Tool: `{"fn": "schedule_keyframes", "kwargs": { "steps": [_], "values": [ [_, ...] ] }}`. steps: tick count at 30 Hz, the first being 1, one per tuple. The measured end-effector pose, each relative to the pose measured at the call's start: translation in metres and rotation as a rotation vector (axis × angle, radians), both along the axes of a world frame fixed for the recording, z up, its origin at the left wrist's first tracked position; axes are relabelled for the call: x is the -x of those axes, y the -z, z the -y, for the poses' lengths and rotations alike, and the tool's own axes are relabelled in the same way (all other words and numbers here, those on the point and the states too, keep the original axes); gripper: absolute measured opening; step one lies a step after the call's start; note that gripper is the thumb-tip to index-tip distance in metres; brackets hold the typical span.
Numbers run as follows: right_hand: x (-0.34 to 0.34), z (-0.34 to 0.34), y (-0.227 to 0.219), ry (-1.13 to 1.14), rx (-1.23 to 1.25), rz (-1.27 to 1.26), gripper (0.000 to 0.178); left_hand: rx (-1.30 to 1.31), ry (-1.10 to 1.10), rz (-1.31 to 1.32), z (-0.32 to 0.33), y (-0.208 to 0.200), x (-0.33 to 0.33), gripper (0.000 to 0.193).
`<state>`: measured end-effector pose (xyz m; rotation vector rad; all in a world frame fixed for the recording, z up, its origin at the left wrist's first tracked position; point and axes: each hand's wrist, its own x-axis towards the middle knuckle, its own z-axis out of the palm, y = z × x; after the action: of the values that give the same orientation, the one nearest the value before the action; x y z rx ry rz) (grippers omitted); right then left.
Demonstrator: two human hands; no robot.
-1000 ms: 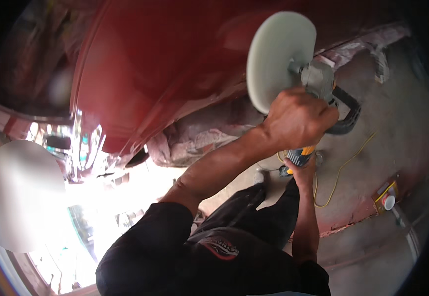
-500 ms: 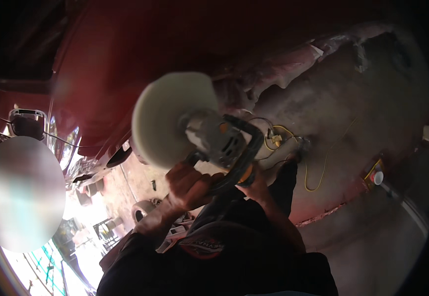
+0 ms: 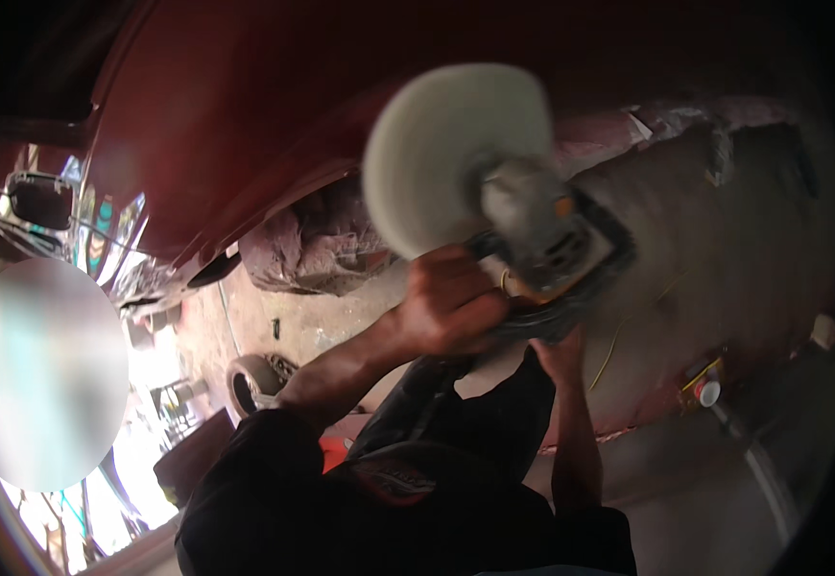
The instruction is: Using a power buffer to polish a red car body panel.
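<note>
A power polisher [image 3: 523, 211] with a broad off-white round pad [image 3: 441, 154] is in both my hands. Its pad lies along the dark red car body panel [image 3: 245, 106], blurred as if spinning; whether it touches the paint I cannot tell. My left hand [image 3: 448, 302] is closed around the handle beside the pad. Lower and to the right, my right hand [image 3: 561, 353] is closed at the rear of the tool, its fingers mostly hidden behind the black handle frame.
Crumpled plastic sheeting [image 3: 317, 250] hangs under the panel. On the floor, a tyre [image 3: 250, 384] lies at left and a yellow cord [image 3: 614, 350] runs at right. A white round cap or cup [image 3: 708, 394] stands farther right, near a pale hose or pipe [image 3: 763, 461].
Both hands have carried the polisher to the right and farther up along the red panel. My left forearm is stretched out more, and the view has shifted slightly.
</note>
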<state>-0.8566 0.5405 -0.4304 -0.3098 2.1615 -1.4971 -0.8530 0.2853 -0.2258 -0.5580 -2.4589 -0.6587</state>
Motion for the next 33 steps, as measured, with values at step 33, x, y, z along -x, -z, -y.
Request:
{"fn": "schedule_keyframes", "kwargs": {
  "steps": [33],
  "values": [
    [-0.079, 0.109, -0.081, -0.336, 0.052, -0.260, 0.074, -0.072, -0.448, -0.059, 0.072, -0.034, -0.239, 0.035]
  ]
}}
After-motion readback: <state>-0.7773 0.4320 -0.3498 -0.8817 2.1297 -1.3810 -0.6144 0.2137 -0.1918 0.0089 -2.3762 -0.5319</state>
